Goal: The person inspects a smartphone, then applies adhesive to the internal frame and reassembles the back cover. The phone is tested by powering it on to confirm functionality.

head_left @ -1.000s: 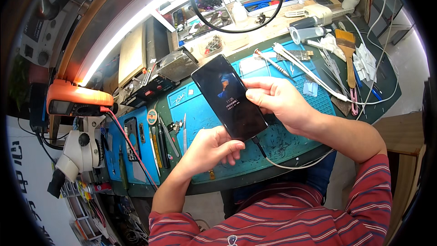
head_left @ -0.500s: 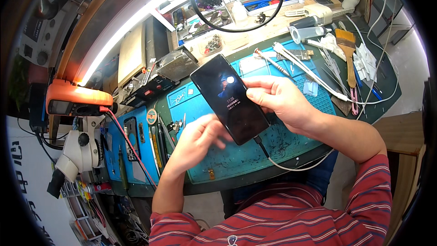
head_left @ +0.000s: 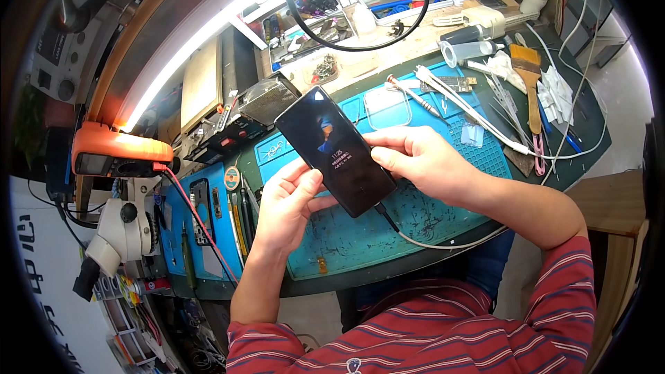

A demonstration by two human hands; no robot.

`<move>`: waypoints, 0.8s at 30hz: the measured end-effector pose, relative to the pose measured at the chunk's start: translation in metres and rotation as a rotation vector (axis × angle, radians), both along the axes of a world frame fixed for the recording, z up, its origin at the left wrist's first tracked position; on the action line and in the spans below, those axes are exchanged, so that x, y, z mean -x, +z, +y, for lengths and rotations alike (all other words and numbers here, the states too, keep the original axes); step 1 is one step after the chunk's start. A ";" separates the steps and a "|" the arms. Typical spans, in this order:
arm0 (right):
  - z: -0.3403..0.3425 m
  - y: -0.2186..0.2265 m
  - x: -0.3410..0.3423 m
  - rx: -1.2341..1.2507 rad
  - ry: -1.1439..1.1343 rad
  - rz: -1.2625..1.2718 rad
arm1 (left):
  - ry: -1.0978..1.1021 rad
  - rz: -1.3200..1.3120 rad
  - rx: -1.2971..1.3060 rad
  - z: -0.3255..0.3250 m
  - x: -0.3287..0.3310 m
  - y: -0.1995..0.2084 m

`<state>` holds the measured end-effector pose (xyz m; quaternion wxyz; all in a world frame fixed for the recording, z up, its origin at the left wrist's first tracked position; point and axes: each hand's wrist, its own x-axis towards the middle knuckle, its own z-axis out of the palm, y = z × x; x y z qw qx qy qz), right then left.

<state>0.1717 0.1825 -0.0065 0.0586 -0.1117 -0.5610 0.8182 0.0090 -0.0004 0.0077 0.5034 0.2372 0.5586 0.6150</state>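
A black smartphone (head_left: pixel 337 159) is held tilted above the blue work mat, its dark screen showing a small blue figure and some pale text. My left hand (head_left: pixel 287 201) grips its left edge, thumb on the rim and the other fingers reaching partly behind it. On the right edge, my right hand (head_left: pixel 415 159) pinches the phone between thumb and fingers. A charging cable (head_left: pixel 433 245) is plugged into the phone's bottom end and runs off to the right. What my fingers do behind the phone is hidden.
Beneath lies the blue mat (head_left: pixel 443 218). A clear square box (head_left: pixel 387 109), a screwdriver (head_left: pixel 415 95) and a brush (head_left: pixel 528 86) lie beyond the right hand. At left are an orange multimeter (head_left: pixel 118 151), a microscope (head_left: pixel 121 239) and an opened phone frame (head_left: pixel 200 211).
My left hand, blurred below the phone's left side before, has risen and now grips its left edge. The phone has shifted slightly left, and its screen reflection has moved toward the top.
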 end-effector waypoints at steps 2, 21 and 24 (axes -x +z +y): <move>0.000 -0.003 0.001 -0.081 0.005 0.006 | 0.035 0.018 0.008 0.000 0.001 0.001; 0.010 -0.004 0.000 -0.193 0.061 -0.042 | 0.117 0.103 -0.052 0.001 0.003 0.002; 0.008 0.007 -0.001 -0.021 0.073 -0.043 | 0.073 0.083 -0.022 -0.001 0.001 0.000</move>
